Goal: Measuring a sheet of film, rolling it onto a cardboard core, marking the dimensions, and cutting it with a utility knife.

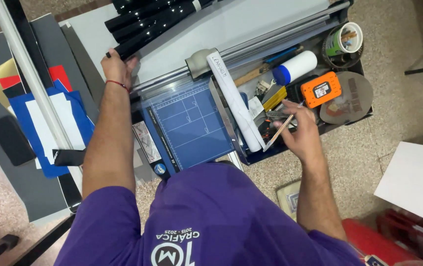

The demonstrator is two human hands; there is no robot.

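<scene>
1. Head view: left hand (118, 63) reaches forward, fingers curled on the near end of a glossy black roll (159, 24). Grip looks partly closed around the roll end; how far the fingers wrap is hidden from here. Red string bracelet (118, 84) on that wrist.
2. That roll lies with several other black rolls, stacked side by side, running diagonally across the upper middle of the grey tabletop (251, 24).
3. Right hand (301, 129) is at the tool tray (342, 116), fingers loosely bent, pinching a thin metal-tipped tool (284, 125), likely a craft knife or stylus; cannot tell which. Tool slants down-left from the fingers.
4. Between the hands: blue paper trimmer (191, 125) with gridded bed, cutting rail running diagonally above it with a grey slider head (199, 61).
5. White paper roll (236, 101) lies across the trimmer's right edge, just beside the right hand's tool.
6. Tray contents near the right hand: orange tape measure (321, 89), white cylinder with blue cap (294, 67), yellow ruler-like strip (274, 98), wooden stick, tape roll holding a green-labelled can (344, 39), round brown disc (352, 98).
7. Left of the left arm: stacked blue, white, red, gold and grey sheets (49, 123) under a long metal rail (29, 74).
8. Floor: speckled stone; white board (418, 180) at right, red item (384, 246) bottom right.
9. Person wears a purple shirt (206, 216).
</scene>
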